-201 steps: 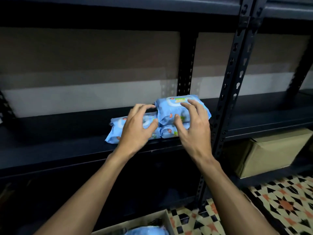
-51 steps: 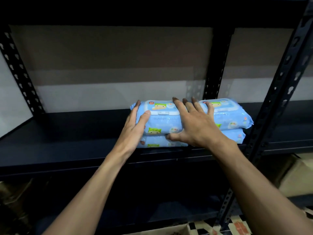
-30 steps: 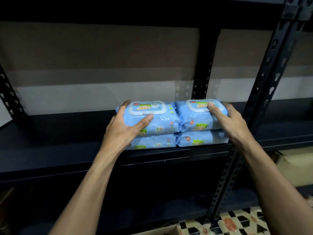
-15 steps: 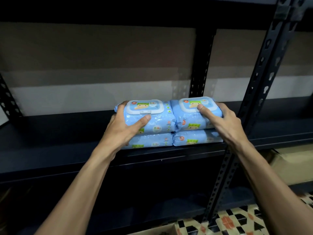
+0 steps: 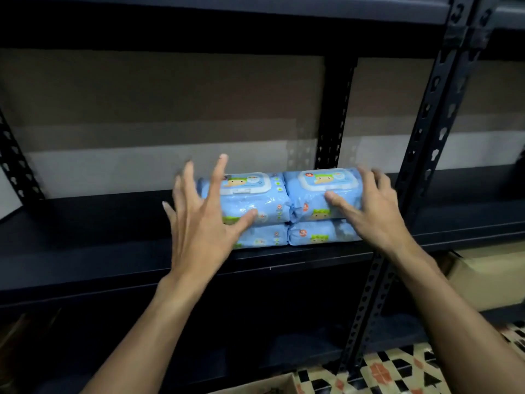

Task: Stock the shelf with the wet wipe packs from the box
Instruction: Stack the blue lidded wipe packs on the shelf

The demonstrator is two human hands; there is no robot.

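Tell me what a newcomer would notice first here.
Four bright blue wet wipe packs, stacked two on two, stand out against the dark shelf at mid-frame. The left hand, fingers spread and motion-blurred, is at their left end. The right hand lies against the upper right pack.

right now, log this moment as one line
items: four blue plastic wet wipe packs, two by two on black metal shelf | left hand: open, fingers spread | right hand: on top right pack, grip unclear
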